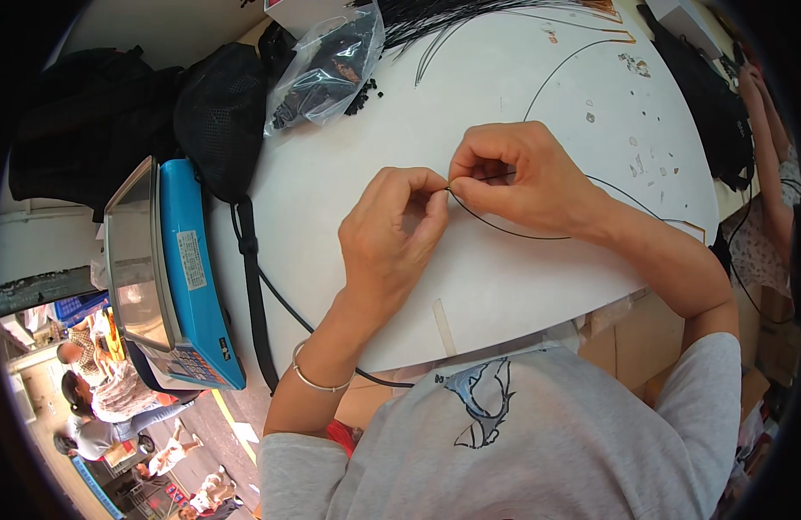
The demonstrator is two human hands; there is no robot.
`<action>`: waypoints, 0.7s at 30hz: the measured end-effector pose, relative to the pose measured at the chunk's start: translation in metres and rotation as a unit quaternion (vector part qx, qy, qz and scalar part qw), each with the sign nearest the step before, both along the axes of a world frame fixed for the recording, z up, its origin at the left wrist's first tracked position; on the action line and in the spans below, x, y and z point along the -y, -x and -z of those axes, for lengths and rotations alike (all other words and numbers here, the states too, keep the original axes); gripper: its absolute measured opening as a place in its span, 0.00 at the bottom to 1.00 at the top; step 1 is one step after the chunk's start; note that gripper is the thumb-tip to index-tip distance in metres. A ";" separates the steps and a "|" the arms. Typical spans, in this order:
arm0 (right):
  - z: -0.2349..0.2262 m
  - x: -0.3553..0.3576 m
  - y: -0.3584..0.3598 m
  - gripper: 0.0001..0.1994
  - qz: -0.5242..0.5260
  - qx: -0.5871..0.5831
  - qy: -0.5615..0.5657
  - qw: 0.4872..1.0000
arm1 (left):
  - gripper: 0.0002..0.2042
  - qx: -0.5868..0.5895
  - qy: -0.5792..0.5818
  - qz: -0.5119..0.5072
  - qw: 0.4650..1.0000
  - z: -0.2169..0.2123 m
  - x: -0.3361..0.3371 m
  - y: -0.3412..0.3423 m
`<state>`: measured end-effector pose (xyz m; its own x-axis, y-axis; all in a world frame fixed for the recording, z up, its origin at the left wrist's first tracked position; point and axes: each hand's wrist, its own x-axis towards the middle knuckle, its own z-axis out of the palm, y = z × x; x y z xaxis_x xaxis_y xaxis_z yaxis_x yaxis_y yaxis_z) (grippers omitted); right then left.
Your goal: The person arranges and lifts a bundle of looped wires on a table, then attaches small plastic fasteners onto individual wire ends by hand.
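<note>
Over the white table, my left hand and my right hand meet fingertip to fingertip, thumbs against forefingers. My right hand pinches a thin black cable close to its end. That cable bows below the right hand, and lengths of it show again beyond the wrist, near an orange end piece. Closed at the same spot, my left finger and thumb grip a tiny piece too small to make out. Another black cable arcs above my right hand toward the far right edge.
A bundle of black cables lies at the back. Beside it a clear plastic bag holds small black parts, some spilled out. A blue scale and black bags stand left. Another person's arm shows far right.
</note>
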<state>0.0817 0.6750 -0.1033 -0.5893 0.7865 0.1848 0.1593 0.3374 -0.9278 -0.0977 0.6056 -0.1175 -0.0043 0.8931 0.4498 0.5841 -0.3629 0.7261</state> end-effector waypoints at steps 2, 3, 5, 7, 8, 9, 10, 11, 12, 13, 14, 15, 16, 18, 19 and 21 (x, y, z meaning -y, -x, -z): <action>-0.012 -0.007 -0.005 0.04 -0.036 0.037 0.018 0.998 | 0.08 0.016 0.028 0.018 0.999 -0.006 0.001 0.003; -0.018 -0.010 -0.007 0.04 -0.054 0.056 0.027 0.997 | 0.07 0.025 0.042 0.027 0.998 -0.010 0.001 0.006; -0.019 -0.010 -0.010 0.04 -0.073 0.076 0.036 0.994 | 0.06 0.096 0.071 0.011 0.993 -0.024 0.000 0.010; -0.016 -0.007 -0.014 0.02 -0.084 0.093 -0.123 0.985 | 0.06 0.160 0.085 -0.011 0.983 -0.037 -0.004 0.020; -0.016 -0.005 -0.016 0.03 -0.088 0.101 -0.201 0.970 | 0.06 0.112 0.103 -0.013 0.988 -0.041 -0.007 0.028; -0.018 -0.004 -0.017 0.04 -0.091 0.110 -0.279 0.950 | 0.06 0.064 0.120 -0.014 0.991 -0.043 -0.008 0.032; -0.022 0.000 -0.013 0.03 -0.114 0.141 -0.242 0.953 | 0.06 0.065 0.117 -0.016 0.991 -0.044 -0.007 0.035; -0.027 0.006 -0.009 0.02 -0.137 0.172 -0.206 0.954 | 0.06 0.039 0.129 -0.011 0.991 -0.043 -0.006 0.037; -0.024 0.010 -0.010 0.02 -0.131 0.180 -0.207 0.953 | 0.06 0.018 0.140 0.005 0.990 -0.041 -0.007 0.032; -0.013 0.013 -0.008 0.02 -0.118 0.155 -0.248 0.949 | 0.06 -0.003 0.150 0.021 0.988 -0.038 -0.009 0.026; -0.003 0.015 -0.007 0.05 -0.105 0.131 -0.289 0.942 | 0.06 -0.024 0.159 0.038 0.986 -0.036 -0.011 0.020; 0.002 0.013 -0.008 0.06 -0.105 0.115 -0.298 0.942 | 0.05 -0.053 0.147 0.027 0.987 -0.032 -0.013 0.015; 0.004 0.009 -0.013 0.08 -0.105 0.099 -0.307 0.941 | 0.05 -0.082 0.135 0.017 0.987 -0.030 -0.013 0.012; -0.013 -0.002 -0.030 0.08 -0.110 0.132 -0.291 0.941 | 0.05 -0.092 0.135 0.009 0.987 -0.036 -0.015 -0.003; -0.020 -0.007 -0.041 0.09 -0.122 0.149 -0.270 0.944 | 0.05 -0.112 0.143 -0.011 0.983 -0.039 -0.016 -0.011; -0.032 -0.017 -0.059 0.09 -0.099 0.160 -0.262 0.946 | 0.05 -0.064 0.132 0.002 0.989 -0.046 -0.018 -0.023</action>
